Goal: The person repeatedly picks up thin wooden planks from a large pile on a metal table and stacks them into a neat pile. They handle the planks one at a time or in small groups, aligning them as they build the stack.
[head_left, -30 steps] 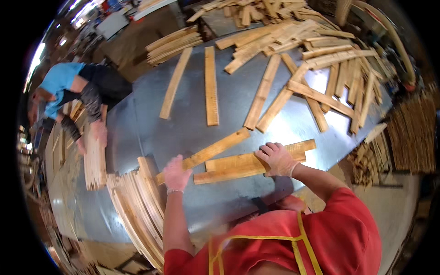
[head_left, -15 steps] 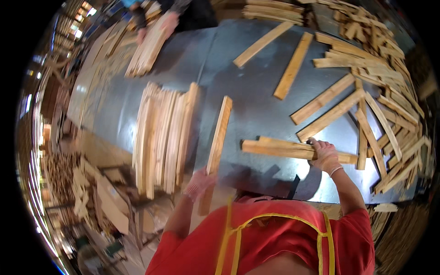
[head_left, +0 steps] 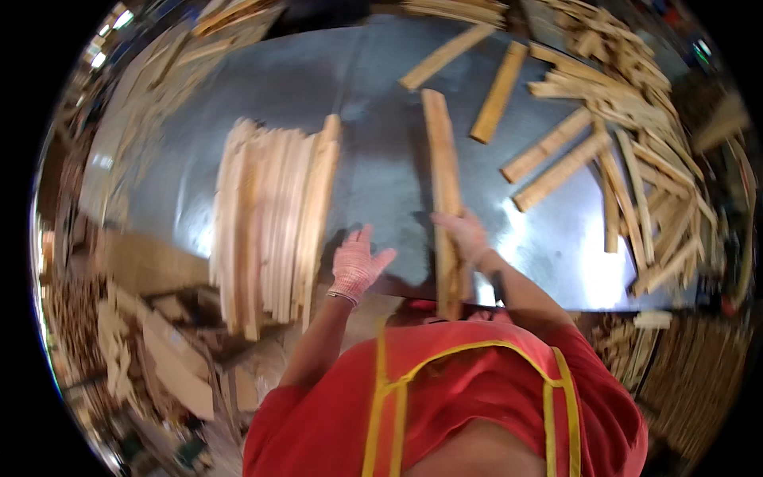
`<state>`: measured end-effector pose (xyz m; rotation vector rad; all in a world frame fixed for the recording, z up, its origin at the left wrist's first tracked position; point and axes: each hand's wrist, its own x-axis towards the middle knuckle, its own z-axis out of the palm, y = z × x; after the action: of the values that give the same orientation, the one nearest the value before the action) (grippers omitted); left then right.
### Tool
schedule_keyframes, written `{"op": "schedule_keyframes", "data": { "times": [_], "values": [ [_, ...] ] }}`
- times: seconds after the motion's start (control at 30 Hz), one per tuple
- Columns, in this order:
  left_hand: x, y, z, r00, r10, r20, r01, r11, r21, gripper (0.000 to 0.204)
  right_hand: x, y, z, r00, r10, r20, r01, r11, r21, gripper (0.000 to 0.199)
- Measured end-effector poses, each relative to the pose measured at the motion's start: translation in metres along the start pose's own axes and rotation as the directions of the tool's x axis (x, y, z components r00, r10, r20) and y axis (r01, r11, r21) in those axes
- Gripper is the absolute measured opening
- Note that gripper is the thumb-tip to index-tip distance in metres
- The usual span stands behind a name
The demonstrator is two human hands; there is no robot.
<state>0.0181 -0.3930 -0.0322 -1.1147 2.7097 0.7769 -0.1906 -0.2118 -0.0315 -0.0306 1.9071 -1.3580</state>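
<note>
My right hand (head_left: 465, 237) grips a long wooden slat (head_left: 439, 151) near its lower part, and its far end points away from me over the metal tabletop (head_left: 381, 151). Whether a second slat lies against it in the grip, I cannot tell. Fingers spread and holding nothing, my gloved left hand (head_left: 359, 264) is over the table's near edge. Just left of that hand stretches a tight row of slats (head_left: 274, 215) laid side by side, their near ends overhanging the edge.
Several loose slats (head_left: 548, 147) lie at odd angles on the right, running into a bigger heap (head_left: 660, 159). Two single slats (head_left: 497, 91) rest farther back. A stack of slats (head_left: 457, 9) is at the far edge. Boards and offcuts (head_left: 171, 358) crowd the lower left.
The slat in my left hand has left it, and that hand has opened. My right hand has moved left, its wood turned from crosswise to lengthwise. A co-worker's hands and bundle have left the view.
</note>
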Motion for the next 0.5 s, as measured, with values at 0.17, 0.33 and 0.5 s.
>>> {"op": "schedule_keyframes", "data": {
  "times": [0.17, 0.33, 0.5],
  "values": [
    [0.024, 0.049, 0.019, 0.985, 0.008, 0.170, 0.083, 0.850, -0.520, 0.064, -0.007, -0.017, 0.065, 0.901, -0.114, 0.418, -0.056, 0.925, 0.375, 0.063],
    [-0.002, 0.005, -0.005, 0.999, -0.046, -0.028, 0.012, 0.681, -0.732, 0.039, 0.018, 0.002, -0.043, 0.936, -0.235, 0.264, 0.262, 0.962, -0.073, 0.083],
    [-0.024, -0.049, -0.037, 0.975, -0.090, -0.204, 0.173, 0.885, 0.432, 0.061, 0.042, 0.053, -0.259, 0.940, -0.228, -0.253, 0.216, 0.973, -0.076, 0.084]
  ]
}}
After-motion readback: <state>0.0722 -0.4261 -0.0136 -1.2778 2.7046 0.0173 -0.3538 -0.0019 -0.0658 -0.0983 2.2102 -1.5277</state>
